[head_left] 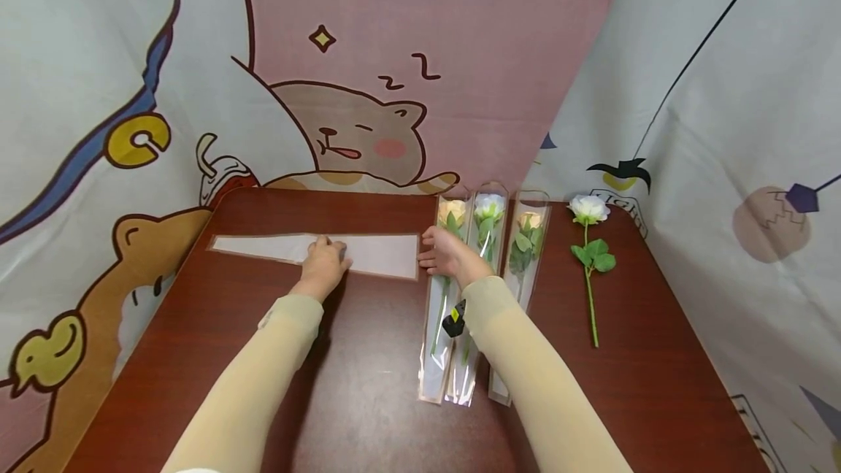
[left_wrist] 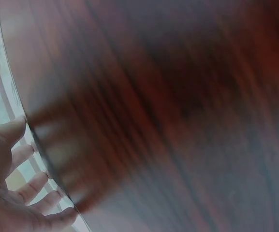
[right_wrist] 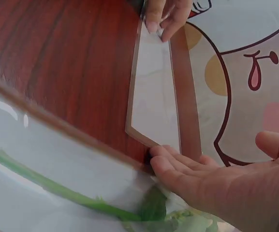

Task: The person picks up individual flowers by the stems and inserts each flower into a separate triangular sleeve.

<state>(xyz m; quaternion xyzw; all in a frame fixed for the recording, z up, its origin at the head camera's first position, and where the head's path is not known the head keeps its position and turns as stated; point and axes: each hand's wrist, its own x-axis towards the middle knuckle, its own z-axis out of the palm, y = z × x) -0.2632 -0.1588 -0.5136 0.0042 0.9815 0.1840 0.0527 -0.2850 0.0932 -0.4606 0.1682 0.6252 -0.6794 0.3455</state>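
Note:
A long, flat flower sleeve [head_left: 384, 254] with a white panel and brown border lies crosswise on the table, its wider end to the right. My left hand [head_left: 322, 266] rests on its middle. In the left wrist view, the fingertips [left_wrist: 40, 181] are spread along the edge. My right hand [head_left: 453, 255] is at the wider end, its extended fingertips [right_wrist: 161, 164] right at the border in the right wrist view. Its wrist overlaps the filled sleeves in the head view. Nothing shows between the right thumb and fingers.
Three clear sleeves, with a peach rose [head_left: 453, 210], a white rose [head_left: 489, 206] and another peach rose [head_left: 529, 220], lie lengthwise under the right forearm. A bare white rose [head_left: 588, 209] with green stem lies farther right. A cartoon-printed cloth [head_left: 493, 57] hangs behind the brown table [head_left: 374, 371].

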